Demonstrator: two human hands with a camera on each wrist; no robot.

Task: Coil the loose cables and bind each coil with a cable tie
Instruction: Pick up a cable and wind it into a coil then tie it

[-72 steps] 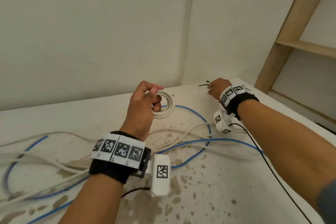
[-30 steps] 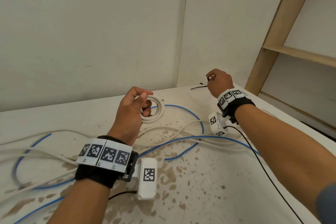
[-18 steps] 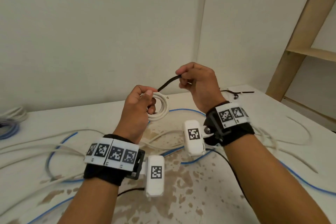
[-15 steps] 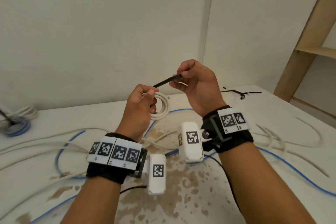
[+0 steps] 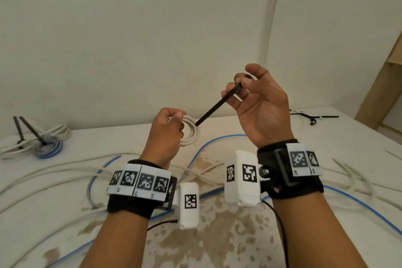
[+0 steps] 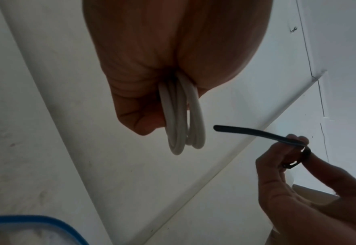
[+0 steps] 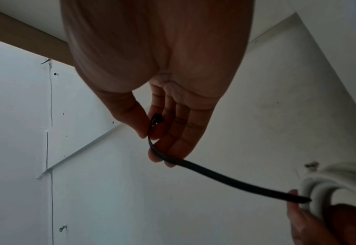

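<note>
The white cable coil [image 5: 191, 131] sits just left of centre in the head view, gripped in the curled fingers of the left hand [image 5: 165, 137] and held up off the table [image 5: 282, 128]; the left wrist view shows about 3 turns hanging from that fist. What has changed is on the other side: 2.4 s ago the right hand [image 5: 258, 102] was far out at the back of the table, picking from the spare cable ties [image 5: 313, 116] that lie at the right edge of the frame, and it has since come back to the middle with 1 black cable tie [image 5: 217, 106] pinched between thumb and fingertips at its head end. Over the last 0.5 s the strap has swung down, so its free tip now points at the coil and stops just beside it, apart from the turns in both wrist views. That puts the task at the binding step for this coil: the tip most likely has to go through the coil's opening, round the turns and into the tie's head. At the left edge lie 2 bound coils [image 5: 46, 144] with tie tails sticking up, while loose blue and white cables [image 5: 219, 137] sprawl over the stained table, so more coiling remains.
</note>
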